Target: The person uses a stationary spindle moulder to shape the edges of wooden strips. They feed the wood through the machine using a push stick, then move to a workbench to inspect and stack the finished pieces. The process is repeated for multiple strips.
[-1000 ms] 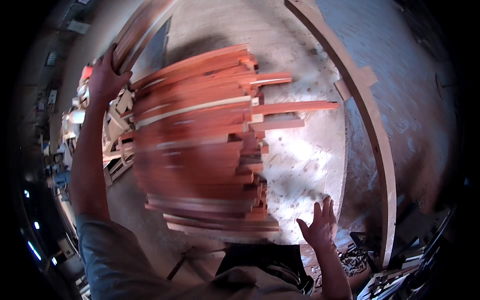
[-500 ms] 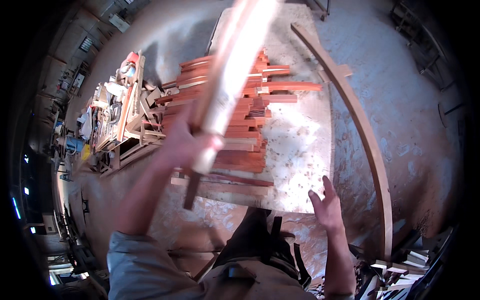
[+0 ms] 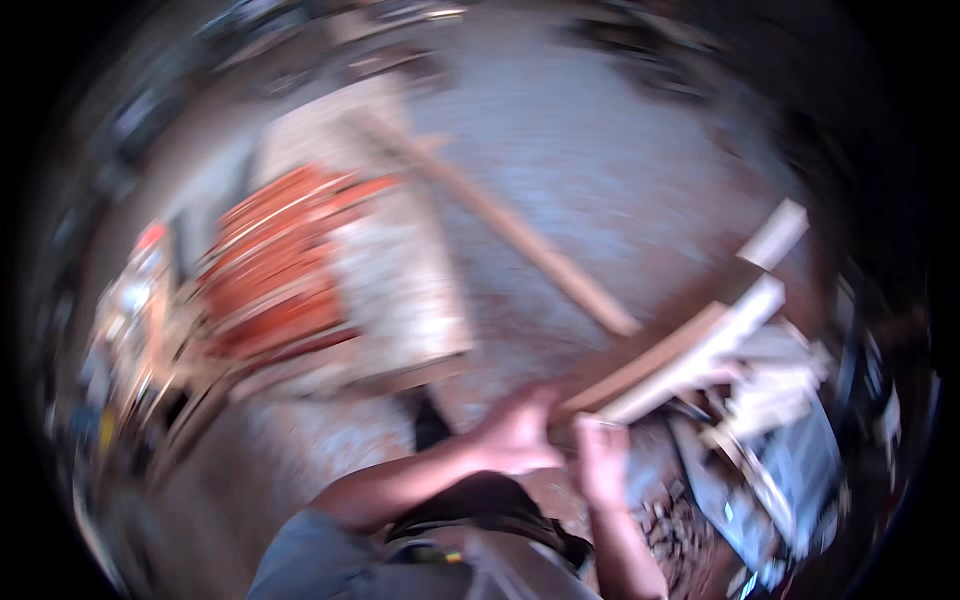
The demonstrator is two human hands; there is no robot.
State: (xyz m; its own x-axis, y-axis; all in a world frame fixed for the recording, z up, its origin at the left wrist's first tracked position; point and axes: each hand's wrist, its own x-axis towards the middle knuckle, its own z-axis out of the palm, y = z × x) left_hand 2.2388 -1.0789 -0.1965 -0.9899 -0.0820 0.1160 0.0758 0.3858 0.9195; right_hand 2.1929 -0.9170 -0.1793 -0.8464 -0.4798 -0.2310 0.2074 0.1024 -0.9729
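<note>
Several wooden boards (image 3: 665, 365) lie together in my hands, slanting away to the far right, some with pale sides and ends. My left hand (image 3: 515, 425) is closed on the near end of these boards from the left. Close beside it, my right hand (image 3: 602, 460) is closed at the same near end; motion blur smears its fingers. Beyond and below the boards is a heap of pale wood offcuts (image 3: 775, 385).
At the left, a worktable (image 3: 400, 290) bears a row of reddish wood strips (image 3: 285, 270). A long wooden beam (image 3: 520, 240) slants beyond the table's right side. Cluttered scrap wood and tools (image 3: 140, 310) stand at the far left. Small wood chunks (image 3: 675, 530) lie at the lower right.
My view has turned to the right, so the table now sits further left. The boards have swung from above the table to the right, and my right hand has come onto them.
</note>
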